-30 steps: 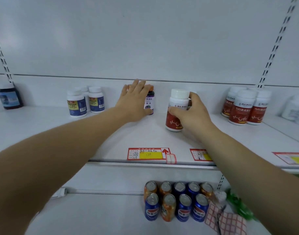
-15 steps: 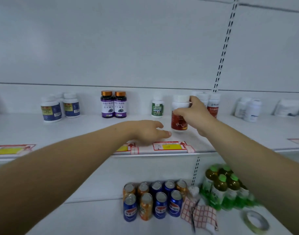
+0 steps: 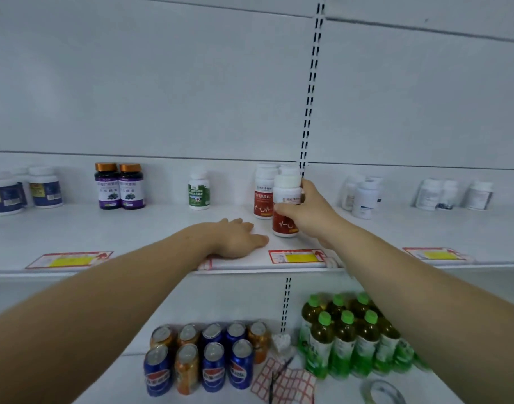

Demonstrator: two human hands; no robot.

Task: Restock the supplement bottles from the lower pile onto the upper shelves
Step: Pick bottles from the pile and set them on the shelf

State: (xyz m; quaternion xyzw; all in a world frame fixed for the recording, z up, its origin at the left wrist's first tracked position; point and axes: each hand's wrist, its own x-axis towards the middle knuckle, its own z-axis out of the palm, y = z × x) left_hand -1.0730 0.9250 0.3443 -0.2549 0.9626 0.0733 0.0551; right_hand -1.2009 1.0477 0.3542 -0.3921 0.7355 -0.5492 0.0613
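Supplement bottle (image 3: 285,209), white with a white cap and a red lower label, is standing on the upper shelf (image 3: 162,231), gripped by the right hand (image 3: 309,215). The fingers are wrapping around its right side and the thumb is crossing its front, so this hand is grasping it. Its base appears to be touching the shelf surface, just in front of two matching red-label bottles (image 3: 264,191) standing against the back panel.

The left hand (image 3: 238,239) is lying palm down on the shelf's front edge, fingers relaxed and holding nothing. A second ago it was reaching deep to the back of the shelf beside a dark purple bottle; it is now pulling back toward the front, having let go. Over the same second the view has been swinging rightward, and the right hand has been carrying its bottle close to the matching group.

That suggests the purple bottle is placed and the red-label one is nearly settled; the likely next move is releasing it or nudging it back into line.

Elsewhere on this shelf are two purple bottles (image 3: 120,186) with orange caps, one green-label bottle (image 3: 199,191), blue-label bottles (image 3: 44,188) at the left and white bottles (image 3: 363,195) at the right. Below are cola cans (image 3: 203,360) and green-capped drink bottles (image 3: 352,339).
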